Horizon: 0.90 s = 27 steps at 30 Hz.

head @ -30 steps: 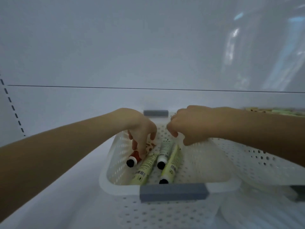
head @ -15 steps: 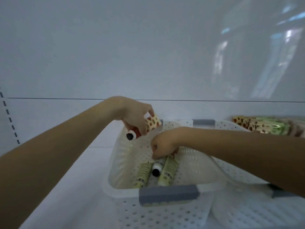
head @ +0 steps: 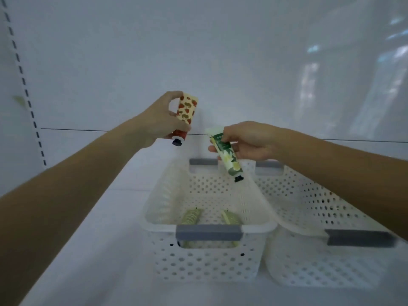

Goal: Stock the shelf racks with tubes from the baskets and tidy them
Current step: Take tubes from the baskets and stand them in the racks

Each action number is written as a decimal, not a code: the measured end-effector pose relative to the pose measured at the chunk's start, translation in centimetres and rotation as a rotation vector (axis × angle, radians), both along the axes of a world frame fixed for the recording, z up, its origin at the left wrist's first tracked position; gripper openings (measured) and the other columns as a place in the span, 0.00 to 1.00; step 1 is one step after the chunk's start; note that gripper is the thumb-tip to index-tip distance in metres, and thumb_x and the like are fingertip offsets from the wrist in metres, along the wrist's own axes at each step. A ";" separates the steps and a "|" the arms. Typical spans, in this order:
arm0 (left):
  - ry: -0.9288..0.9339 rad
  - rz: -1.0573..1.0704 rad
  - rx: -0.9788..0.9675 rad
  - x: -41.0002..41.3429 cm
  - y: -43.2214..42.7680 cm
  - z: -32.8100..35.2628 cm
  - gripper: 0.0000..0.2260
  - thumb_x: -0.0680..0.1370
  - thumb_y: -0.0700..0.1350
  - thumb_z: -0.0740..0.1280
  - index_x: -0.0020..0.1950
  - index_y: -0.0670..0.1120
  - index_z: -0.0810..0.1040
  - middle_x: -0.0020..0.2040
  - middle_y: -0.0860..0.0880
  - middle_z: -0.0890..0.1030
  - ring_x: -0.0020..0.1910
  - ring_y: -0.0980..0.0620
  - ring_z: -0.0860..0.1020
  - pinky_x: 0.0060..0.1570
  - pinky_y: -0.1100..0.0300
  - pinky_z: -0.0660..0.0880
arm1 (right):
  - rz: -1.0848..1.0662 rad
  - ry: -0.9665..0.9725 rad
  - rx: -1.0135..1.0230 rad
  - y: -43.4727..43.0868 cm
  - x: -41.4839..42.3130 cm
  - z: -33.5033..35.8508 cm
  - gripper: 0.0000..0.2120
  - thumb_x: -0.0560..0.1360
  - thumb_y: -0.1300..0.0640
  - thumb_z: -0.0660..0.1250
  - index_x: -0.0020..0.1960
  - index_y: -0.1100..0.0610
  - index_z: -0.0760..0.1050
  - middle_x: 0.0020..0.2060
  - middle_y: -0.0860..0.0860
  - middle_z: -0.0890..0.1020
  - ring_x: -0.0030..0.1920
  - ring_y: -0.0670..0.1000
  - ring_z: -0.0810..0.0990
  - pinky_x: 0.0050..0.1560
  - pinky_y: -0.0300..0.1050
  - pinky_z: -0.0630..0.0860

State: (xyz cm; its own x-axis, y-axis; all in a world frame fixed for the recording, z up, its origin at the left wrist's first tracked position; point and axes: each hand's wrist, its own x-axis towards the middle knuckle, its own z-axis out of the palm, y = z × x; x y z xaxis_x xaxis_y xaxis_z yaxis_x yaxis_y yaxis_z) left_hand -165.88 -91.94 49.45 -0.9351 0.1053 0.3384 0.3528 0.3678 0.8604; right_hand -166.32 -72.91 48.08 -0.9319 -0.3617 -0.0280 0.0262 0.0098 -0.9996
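Left hand (head: 159, 122): raised, fingers and thumb curled round the strawberry-print tube (head: 187, 110), which it holds nearly upright with the crimped end above the fingers and the black cap pointing down below the palm. Right hand (head: 249, 140): just to the right of the left hand and slightly lower, thumb and fingers pinching the upper part of the green floral tube (head: 227, 159). That tube hangs tilted, pale crimped end up beside the knuckles and black cap down. The two held tubes are near each other but apart, with no contact between the hands. Directly below both hands stands the white perforated basket (head: 152, 219) with grey handles. The green floral tube's cap hangs over its far end, clear of the wall. On the basket floor, well below the hands and toward the near handle, lie two pale green tubes (head: 191, 216), side by side and apart. A second basket (head: 309, 195) sits just beside the first, under the right forearm; its contents cannot be made out. Both baskets rest on the white shelf (head: 99, 239). A slotted upright (head: 22, 80) runs well to the left of the left hand.
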 end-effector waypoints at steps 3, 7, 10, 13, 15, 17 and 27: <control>0.027 -0.014 0.014 1.1 2.4 0.9 0.33 0.72 0.34 0.70 0.69 0.56 0.61 0.53 0.44 0.77 0.47 0.48 0.79 0.40 0.59 0.78 | -0.027 0.077 -0.070 3.4 1.2 1.1 0.08 0.78 0.68 0.54 0.53 0.64 0.70 0.45 0.55 0.78 0.37 0.49 0.84 0.42 0.47 0.81; 0.055 -0.040 0.030 2.5 7.8 1.8 0.33 0.71 0.34 0.70 0.69 0.57 0.61 0.50 0.47 0.77 0.44 0.51 0.80 0.33 0.63 0.78 | -0.093 0.184 -0.061 9.5 3.1 2.6 0.07 0.77 0.63 0.58 0.54 0.58 0.72 0.46 0.51 0.79 0.40 0.48 0.79 0.39 0.42 0.79; 0.062 -0.081 0.020 3.4 12.5 1.9 0.34 0.71 0.35 0.70 0.70 0.57 0.60 0.51 0.46 0.76 0.46 0.50 0.80 0.37 0.61 0.80 | -0.180 0.238 -0.089 14.7 4.3 3.3 0.06 0.76 0.62 0.60 0.52 0.56 0.72 0.46 0.50 0.79 0.39 0.47 0.79 0.37 0.40 0.79; 0.078 -0.119 0.014 4.4 18.4 1.6 0.33 0.72 0.36 0.70 0.71 0.56 0.60 0.52 0.47 0.75 0.46 0.49 0.80 0.38 0.61 0.80 | -0.247 0.285 -0.082 21.0 5.9 3.2 0.05 0.76 0.63 0.60 0.45 0.55 0.72 0.45 0.51 0.80 0.38 0.47 0.80 0.37 0.40 0.79; 0.082 -0.134 0.020 5.1 22.3 1.3 0.31 0.72 0.36 0.70 0.69 0.54 0.62 0.50 0.48 0.75 0.44 0.51 0.79 0.34 0.64 0.79 | -0.316 0.312 -0.063 24.9 6.9 2.6 0.08 0.76 0.63 0.61 0.40 0.54 0.70 0.43 0.52 0.80 0.38 0.48 0.80 0.36 0.41 0.79; 0.080 -0.165 0.014 5.7 26.0 0.8 0.28 0.71 0.36 0.71 0.67 0.52 0.65 0.49 0.48 0.75 0.43 0.52 0.79 0.33 0.65 0.79 | -0.383 0.332 -0.046 28.3 7.7 1.7 0.08 0.76 0.64 0.61 0.40 0.54 0.70 0.40 0.51 0.79 0.38 0.48 0.80 0.35 0.40 0.79; 0.084 -0.172 -0.076 6.7 39.4 -3.4 0.13 0.74 0.39 0.69 0.53 0.46 0.68 0.50 0.47 0.72 0.50 0.46 0.76 0.49 0.51 0.78 | -0.618 0.553 0.351 38.1 8.7 -3.8 0.10 0.75 0.63 0.64 0.52 0.51 0.71 0.41 0.52 0.77 0.41 0.52 0.79 0.47 0.48 0.79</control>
State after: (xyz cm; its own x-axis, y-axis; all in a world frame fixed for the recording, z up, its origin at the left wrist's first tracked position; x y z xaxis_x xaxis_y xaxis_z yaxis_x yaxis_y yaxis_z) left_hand -159.15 -52.51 46.06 -0.8700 0.2893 0.3994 0.4853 0.3588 0.7973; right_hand -157.57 -34.79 44.27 -0.8706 0.1530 0.4675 -0.3556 0.4609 -0.8131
